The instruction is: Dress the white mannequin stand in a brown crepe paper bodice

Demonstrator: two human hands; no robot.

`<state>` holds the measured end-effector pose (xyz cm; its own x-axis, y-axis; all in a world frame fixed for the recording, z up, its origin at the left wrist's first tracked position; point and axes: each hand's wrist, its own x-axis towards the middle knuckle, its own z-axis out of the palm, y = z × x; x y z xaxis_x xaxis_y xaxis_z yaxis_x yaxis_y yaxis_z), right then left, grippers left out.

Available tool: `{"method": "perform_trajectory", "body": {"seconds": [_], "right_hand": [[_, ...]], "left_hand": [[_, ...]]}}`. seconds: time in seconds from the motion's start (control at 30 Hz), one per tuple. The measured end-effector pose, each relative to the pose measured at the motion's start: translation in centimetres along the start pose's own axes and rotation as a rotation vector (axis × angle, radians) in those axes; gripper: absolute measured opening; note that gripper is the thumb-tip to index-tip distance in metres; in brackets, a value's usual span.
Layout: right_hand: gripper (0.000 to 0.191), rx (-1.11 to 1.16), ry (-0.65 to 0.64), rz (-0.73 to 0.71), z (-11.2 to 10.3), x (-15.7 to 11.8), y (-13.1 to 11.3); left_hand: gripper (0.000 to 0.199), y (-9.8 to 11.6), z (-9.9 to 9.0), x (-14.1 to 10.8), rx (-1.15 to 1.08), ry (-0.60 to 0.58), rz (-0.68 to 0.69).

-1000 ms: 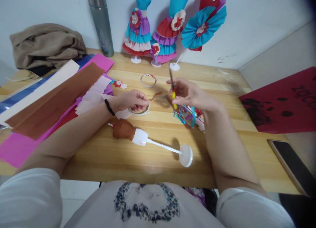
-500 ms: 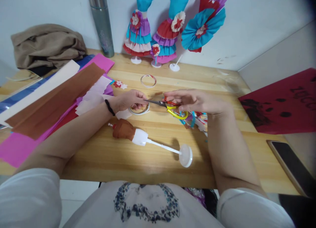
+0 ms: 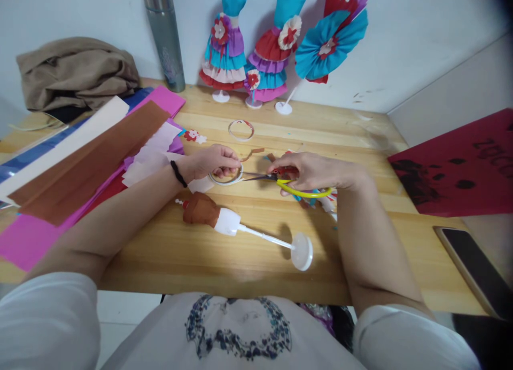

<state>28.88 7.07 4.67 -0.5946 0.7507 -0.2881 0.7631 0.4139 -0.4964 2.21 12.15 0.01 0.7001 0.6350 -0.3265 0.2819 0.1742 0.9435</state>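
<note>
In my right hand point(image 3: 308, 170) is a pair of scissors point(image 3: 302, 191) with yellow and red handles. Their blades are parted and point left, the tips close to the fingers of my left hand point(image 3: 218, 160). That hand is closed in a pinch, but what it pinches is too small to make out. A narrow brown paper strip point(image 3: 253, 154) shows just beyond its fingertips. Directly under the left hand is a white tape roll point(image 3: 226, 182), partly covered. Nearer to me a small dress form point(image 3: 227, 222) with a brown paper top lies on its side, its round base towards the right.
Coloured paper sheets point(image 3: 92, 162) are stacked at left. Paper scraps point(image 3: 320, 199) lie beneath the right hand. Another tape ring point(image 3: 241, 130) is farther back. Paper-dressed forms point(image 3: 266, 65) stand along the wall near a flask point(image 3: 166, 49). A phone point(image 3: 473, 263) lies at right.
My right hand has turned over to palm down and moved slightly right, swinging the yellow handle rightward. The blades have spread wider. More of the brown strip shows by my left fingers.
</note>
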Motion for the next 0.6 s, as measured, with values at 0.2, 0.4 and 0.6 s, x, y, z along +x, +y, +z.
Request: {"method": "perform_trajectory", "body": {"seconds": [0.2,0.4,0.6], "right_hand": [[0.043,-0.094,0.031,0.039,0.3,0.7,-0.3],[0.053,-0.018,0.056,-0.035,0.8,1.2,-0.3],[0.053,0.003,0.043,-0.011,1.3,1.7,-0.2]], "left_hand": [[0.016,-0.3,-0.1,0.3,0.052,-0.018,0.036],[0.02,-0.2,-0.1,0.1,0.102,-0.023,0.06],[0.021,0.0,-0.1,-0.1,0.12,-0.042,0.038]]}}
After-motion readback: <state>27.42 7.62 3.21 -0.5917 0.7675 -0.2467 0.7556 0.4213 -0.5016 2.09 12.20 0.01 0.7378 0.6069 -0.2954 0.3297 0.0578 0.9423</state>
